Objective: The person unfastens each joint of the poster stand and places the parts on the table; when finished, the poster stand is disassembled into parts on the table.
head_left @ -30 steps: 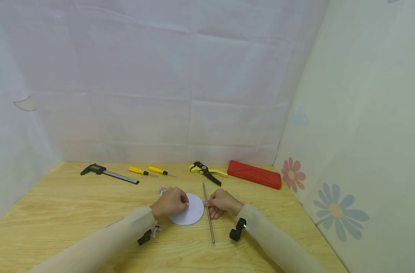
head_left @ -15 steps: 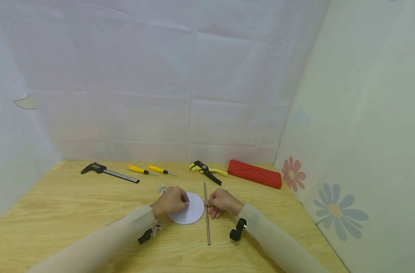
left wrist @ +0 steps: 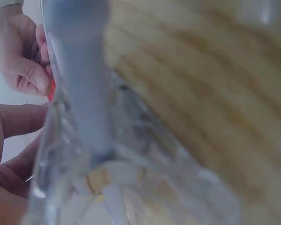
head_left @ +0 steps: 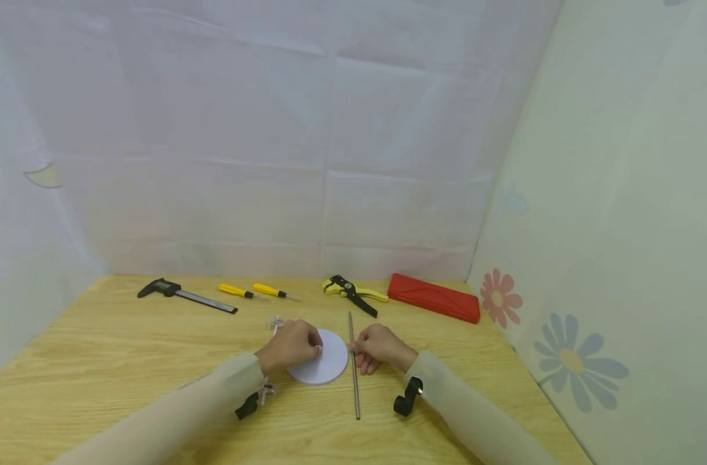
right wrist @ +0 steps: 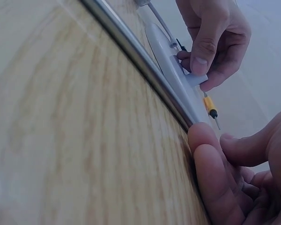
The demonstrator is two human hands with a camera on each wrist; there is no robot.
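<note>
Fingertips do the holding here. The right hand (head_left: 382, 347) pinches the thin metal rod (head_left: 353, 365) about midway along its length, the rod lying flat on the worktop (head_left: 126, 361) and running away from the person — a pinch at the middle looks meant to keep it from rolling. Just left of that grip, touching or nearly touching the rod, lies the white disc (head_left: 324, 365). The left hand (head_left: 289, 345) curls over the disc's left edge, fingers bent onto it, seemingly steadying it flat. In the right wrist view the rod (right wrist: 140, 61) runs alongside the disc's rim (right wrist: 171, 70). Beyond both grips lie a caliper (head_left: 184, 294), 2 yellow screwdrivers (head_left: 257, 292), a wire stripper (head_left: 353, 294) and a red case (head_left: 434, 297) — no brand or lettering is legible.
</note>
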